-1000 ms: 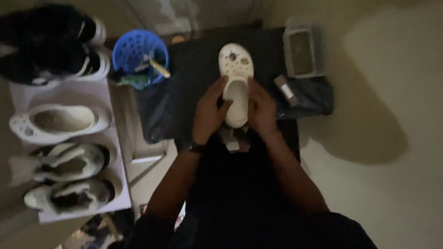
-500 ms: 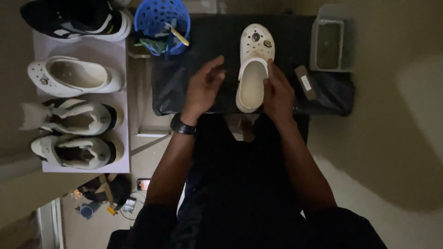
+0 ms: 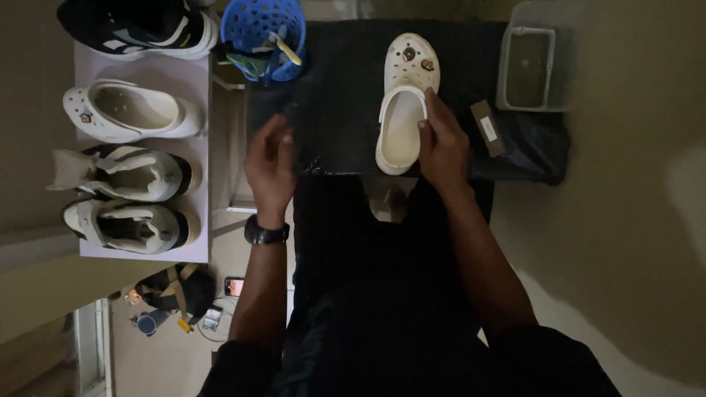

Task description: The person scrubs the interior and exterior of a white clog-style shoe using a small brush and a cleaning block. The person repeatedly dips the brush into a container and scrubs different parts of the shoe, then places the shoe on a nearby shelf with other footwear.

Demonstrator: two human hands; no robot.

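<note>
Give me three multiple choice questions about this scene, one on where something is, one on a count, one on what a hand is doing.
1. Where is the blue basket?
A. at the dark mat's far left corner
B. on the floor
C. inside the clear tub

2. How many shoes lie on the white shelf?
A. two
B. four
C. six

3. What is the right hand doing?
A. hanging free
B. gripping the white clog's side
C. holding a brush

Answers: 1 A, it sits by the mat's corner; 2 B, four lie in a row; 3 B, its fingers wrap the clog's edge.
</note>
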